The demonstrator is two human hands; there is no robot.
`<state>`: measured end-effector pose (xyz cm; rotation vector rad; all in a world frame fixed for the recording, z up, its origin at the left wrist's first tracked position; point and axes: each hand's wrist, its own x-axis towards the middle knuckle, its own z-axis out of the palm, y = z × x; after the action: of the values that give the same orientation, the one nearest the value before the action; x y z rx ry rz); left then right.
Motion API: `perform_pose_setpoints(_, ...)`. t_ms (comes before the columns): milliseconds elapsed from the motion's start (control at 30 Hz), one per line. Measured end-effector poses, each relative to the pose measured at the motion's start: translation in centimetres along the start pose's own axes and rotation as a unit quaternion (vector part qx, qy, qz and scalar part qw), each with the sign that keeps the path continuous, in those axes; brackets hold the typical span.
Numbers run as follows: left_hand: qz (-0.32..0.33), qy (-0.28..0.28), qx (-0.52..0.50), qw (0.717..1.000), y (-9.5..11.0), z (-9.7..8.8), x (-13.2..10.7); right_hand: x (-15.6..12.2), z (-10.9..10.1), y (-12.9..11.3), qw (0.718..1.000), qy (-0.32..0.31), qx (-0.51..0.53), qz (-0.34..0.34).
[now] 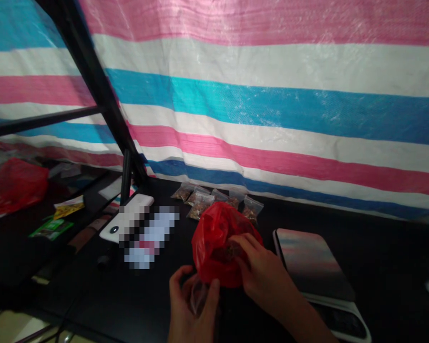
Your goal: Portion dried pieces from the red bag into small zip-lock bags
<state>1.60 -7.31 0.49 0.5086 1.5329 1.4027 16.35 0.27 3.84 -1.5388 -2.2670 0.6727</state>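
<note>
A red plastic bag point(212, 238) stands with its mouth open on the black table. My right hand point(259, 267) reaches into that mouth from the right, thumb and fingers pinched around some brown dried bits point(230, 251). Just in front of the red bag, my left hand point(191, 309) grips a small clear plastic bag point(199, 297) between thumb and fingers. What that clear bag contains, if anything, cannot be made out. Behind the red bag lie several small zip bags point(200, 205) filled with similar brown bits.
A digital scale point(314, 262) with a shiny plate sits to the right. On the left are a white device point(143, 202) and a blurred-out printed packet point(160, 228). Farther left lie a green packet point(52, 228), a yellow packet point(69, 207) and another red bag point(17, 186). Striped sheeting point(271, 109) hangs behind.
</note>
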Motion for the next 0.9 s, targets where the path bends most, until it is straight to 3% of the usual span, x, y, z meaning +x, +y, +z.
perform_pose_setpoints(200, 0.002, -0.028, -0.054, 0.998, 0.8, 1.9, 0.4, -0.5, 0.4, -0.9, 0.999, -0.005, 0.025, -0.02)
perform_pose_setpoints(300, 0.021, -0.024, -0.048, 0.998, 2.0, 1.4, 1.5, -0.6, -0.2, -0.9, 0.999, 0.012, -0.001, -0.045)
perform_pose_setpoints(500, 0.008, -0.039, -0.006, 0.999, 2.6, 0.3, 1.9, -0.8, -1.1, -0.6, 0.997, -0.028, -0.033, -0.058)
perform_pose_setpoints(900, 0.022, -0.001, -0.021, 1.0, 2.9, 1.0, 2.1, -1.1, 0.2, -1.5, 0.998, -0.049, 0.013, -0.036)
